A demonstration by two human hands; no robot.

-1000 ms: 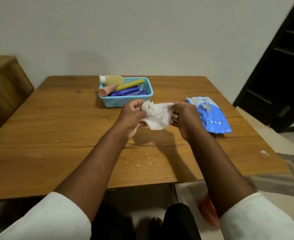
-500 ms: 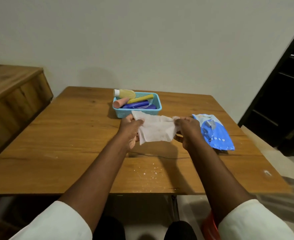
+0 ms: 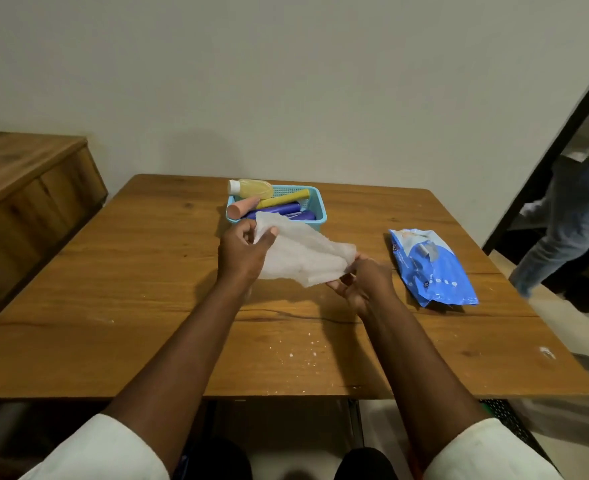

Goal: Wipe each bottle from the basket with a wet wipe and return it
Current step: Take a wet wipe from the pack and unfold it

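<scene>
Table edges: the brown wooden table (image 3: pixel 113 306) has its near edge just above the person's white sleeves; its far edge meets the pale wall at 12 o'clock.
Open room: bare wood spreads from 7 to 10 o'clock of the hands, and a speckled strip lies between the hands and the near edge.
Basket: the light blue plastic basket (image 3: pixel 317 206) sits at 12 o'clock near the far edge, holding a pale yellow bottle with a white cap (image 3: pixel 251 188), a pink tube (image 3: pixel 242 207), a yellow tube (image 3: pixel 282 199) and dark blue bottles (image 3: pixel 286 211), all lying down.
Wipe: the white wet wipe (image 3: pixel 303 258) is stretched in the air between both hands, just in front of the basket.
Left hand (image 3: pixel 241 254): raised, thumb and fingers pinching the wipe's upper left corner.
Right hand (image 3: pixel 365 282): lower, palm turned up, fingertips gripping the wipe's right edge.
Pack: the blue wet-wipe packet (image 3: pixel 431 268) lies flat at 3 o'clock, apart from the right hand.
Right side: a person in jeans (image 3: pixel 570 216) stands in the dark doorway at 2 o'clock.
</scene>
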